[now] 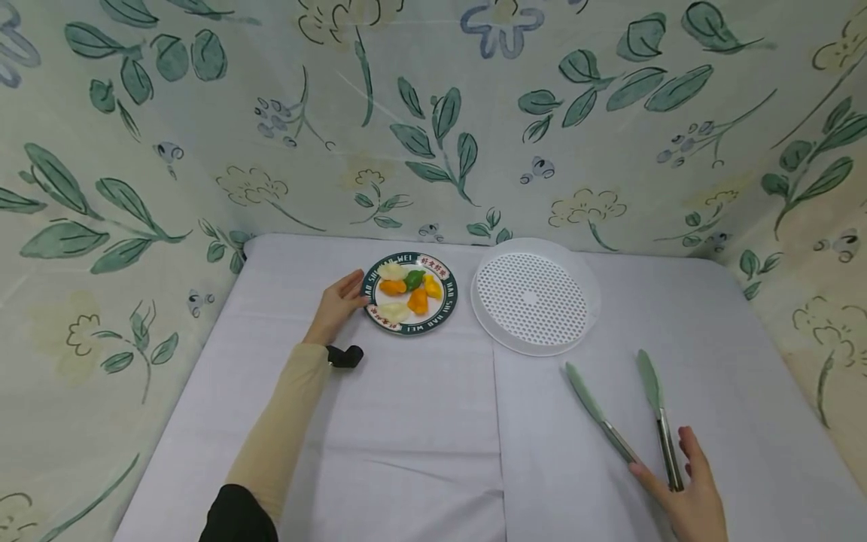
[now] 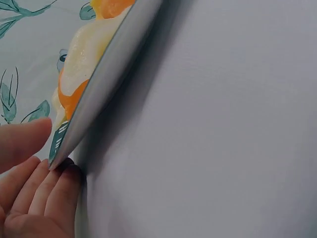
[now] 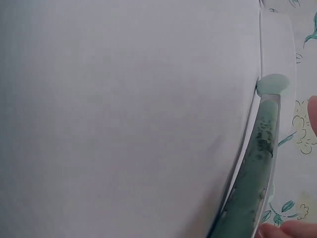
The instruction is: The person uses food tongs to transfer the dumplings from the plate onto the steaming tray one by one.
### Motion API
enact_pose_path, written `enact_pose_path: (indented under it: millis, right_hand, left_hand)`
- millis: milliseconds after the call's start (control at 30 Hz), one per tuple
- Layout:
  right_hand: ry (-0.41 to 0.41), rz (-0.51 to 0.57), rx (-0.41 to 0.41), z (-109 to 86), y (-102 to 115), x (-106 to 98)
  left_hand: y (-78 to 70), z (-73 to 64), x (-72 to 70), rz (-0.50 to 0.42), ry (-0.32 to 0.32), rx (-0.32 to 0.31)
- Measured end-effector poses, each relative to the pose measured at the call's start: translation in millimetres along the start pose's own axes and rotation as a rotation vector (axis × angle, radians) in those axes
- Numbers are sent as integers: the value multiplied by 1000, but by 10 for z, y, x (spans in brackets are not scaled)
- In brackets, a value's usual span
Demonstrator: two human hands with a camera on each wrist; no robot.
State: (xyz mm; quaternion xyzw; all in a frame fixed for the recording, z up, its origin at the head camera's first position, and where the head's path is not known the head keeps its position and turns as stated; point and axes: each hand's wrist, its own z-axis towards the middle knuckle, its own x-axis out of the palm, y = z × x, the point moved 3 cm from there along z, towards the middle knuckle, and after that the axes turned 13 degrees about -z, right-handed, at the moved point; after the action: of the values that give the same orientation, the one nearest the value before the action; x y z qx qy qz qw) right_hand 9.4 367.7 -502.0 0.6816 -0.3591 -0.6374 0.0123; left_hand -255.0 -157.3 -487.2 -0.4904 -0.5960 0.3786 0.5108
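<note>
My left hand is at the left rim of a round plate with a dark green lettered border. In the left wrist view, the fingers lie under the plate's edge and the thumb is above it. Colourful dumpling-like pieces in white, orange, yellow and green lie on the plate. At the lower right, my right hand holds tongs by the handle end. Their metal arms are spread, with pale green tips pointing away. One tong arm fills the right side of the right wrist view.
A round white perforated tray in a translucent rim stands right of the plate. A white cloth with creases covers the table. Patterned floral fabric hangs behind and at both sides.
</note>
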Motion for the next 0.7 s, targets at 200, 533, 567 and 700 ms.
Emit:
enact_pose_path:
  millis: [200,533,567,700]
  right_hand:
    - [12,4,-40,27,-49,39]
    - [106,-78,-107,-5,173,-94]
    - [99,-81,-126,0,171,-97]
    - [41,-99,-195,13,149,-104]
  left_hand:
    - [30,17,29,-48,11,-3]
    - [90,53,21,-66,14,-5]
    - [93,55,17,-65,18,-3]
    - [103,59,7,-70,20,-6]
